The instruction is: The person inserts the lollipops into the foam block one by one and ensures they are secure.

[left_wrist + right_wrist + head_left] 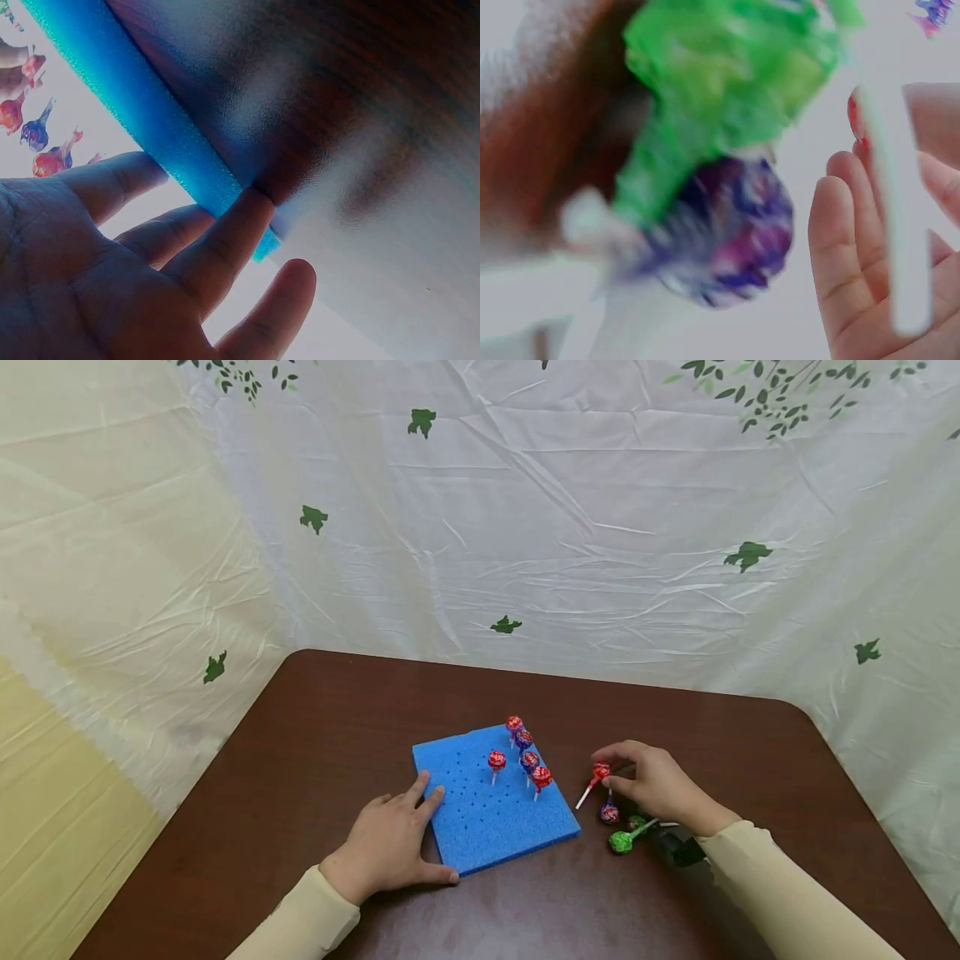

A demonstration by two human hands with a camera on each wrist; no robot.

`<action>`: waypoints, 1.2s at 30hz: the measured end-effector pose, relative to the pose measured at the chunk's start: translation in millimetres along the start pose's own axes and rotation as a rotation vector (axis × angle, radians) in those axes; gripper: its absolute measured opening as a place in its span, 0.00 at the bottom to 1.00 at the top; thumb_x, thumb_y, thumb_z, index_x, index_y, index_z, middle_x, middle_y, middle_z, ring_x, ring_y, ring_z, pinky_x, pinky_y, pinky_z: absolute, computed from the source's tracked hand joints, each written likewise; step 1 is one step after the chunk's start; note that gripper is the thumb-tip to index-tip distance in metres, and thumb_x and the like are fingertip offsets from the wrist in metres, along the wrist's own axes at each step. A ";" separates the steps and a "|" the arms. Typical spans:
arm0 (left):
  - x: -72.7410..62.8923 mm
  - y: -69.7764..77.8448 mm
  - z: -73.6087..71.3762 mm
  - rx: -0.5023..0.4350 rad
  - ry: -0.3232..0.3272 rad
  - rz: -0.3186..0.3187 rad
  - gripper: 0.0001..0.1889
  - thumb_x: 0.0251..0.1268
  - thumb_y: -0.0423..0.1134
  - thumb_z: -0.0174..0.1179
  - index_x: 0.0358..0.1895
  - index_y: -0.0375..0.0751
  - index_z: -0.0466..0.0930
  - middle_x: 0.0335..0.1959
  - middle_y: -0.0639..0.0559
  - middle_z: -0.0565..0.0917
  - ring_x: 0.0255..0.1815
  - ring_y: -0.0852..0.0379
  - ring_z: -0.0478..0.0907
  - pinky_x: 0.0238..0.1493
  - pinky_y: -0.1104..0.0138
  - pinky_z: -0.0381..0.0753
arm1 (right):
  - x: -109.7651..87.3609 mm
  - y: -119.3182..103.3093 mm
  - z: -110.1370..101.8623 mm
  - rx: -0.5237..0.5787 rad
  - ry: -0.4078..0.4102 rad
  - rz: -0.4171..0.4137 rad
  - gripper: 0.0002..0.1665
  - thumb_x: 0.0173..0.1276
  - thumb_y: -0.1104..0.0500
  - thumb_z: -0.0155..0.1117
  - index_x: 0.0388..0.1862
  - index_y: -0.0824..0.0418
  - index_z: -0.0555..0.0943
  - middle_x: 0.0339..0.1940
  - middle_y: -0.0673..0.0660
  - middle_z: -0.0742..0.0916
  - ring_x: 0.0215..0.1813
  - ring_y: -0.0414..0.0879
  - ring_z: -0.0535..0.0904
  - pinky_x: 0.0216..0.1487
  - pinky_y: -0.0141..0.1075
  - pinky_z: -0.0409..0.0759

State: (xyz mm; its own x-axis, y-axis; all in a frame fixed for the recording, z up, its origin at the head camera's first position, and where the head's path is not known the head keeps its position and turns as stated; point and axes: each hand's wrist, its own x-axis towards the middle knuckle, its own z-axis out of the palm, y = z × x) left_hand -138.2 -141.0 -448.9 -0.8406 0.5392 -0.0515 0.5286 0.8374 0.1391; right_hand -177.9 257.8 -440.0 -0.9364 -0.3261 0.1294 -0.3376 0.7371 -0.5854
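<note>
My left hand point(392, 842) rests against the left edge of a blue foam board point(480, 827), thumb at its near corner and fingers extended. The left wrist view shows straight fingers point(225, 251) along the board's side. Several lollipops in red and purple wrappers stand in the board, among them a red lollipop point(497, 760) set apart from a row near the right edge. To the right of the board, my right hand point(667, 785) pinches a red-wrapped lollipop point(601, 771) by its head, its white stick slanting down left toward the table.
Beneath the right hand lie a purple lollipop point(609, 812) and a green lollipop point(622, 842), with another partly hidden behind. A dark object point(684, 852) sits below the right wrist. The brown table point(360, 693) meets a white curtain point(600, 527) at the back.
</note>
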 end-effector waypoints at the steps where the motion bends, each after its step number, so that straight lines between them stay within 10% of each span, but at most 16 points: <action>1: 0.1 -0.2 0.0 0.001 0.002 0.000 0.60 0.43 0.82 0.59 0.75 0.42 0.66 0.76 0.37 0.60 0.63 0.39 0.75 0.61 0.45 0.71 | 0.2 -0.3 -1.4 0.005 0.009 -0.005 0.20 0.62 0.68 0.73 0.54 0.63 0.83 0.46 0.52 0.85 0.46 0.49 0.84 0.46 0.42 0.83; 36: 0.4 -0.7 1.4 0.008 0.028 0.009 0.59 0.43 0.80 0.61 0.74 0.41 0.67 0.75 0.37 0.61 0.62 0.40 0.76 0.60 0.47 0.73 | 37.5 -55.4 -51.0 0.068 0.088 -0.110 0.20 0.64 0.66 0.72 0.56 0.58 0.82 0.43 0.52 0.88 0.41 0.43 0.85 0.38 0.32 0.82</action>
State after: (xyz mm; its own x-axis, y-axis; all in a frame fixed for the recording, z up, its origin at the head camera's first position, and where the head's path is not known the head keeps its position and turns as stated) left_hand -138.8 -141.2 -450.4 -0.8385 0.5444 -0.0222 0.5373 0.8331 0.1316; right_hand -199.1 234.9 -361.9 -0.8999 -0.3474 0.2635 -0.4341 0.6572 -0.6162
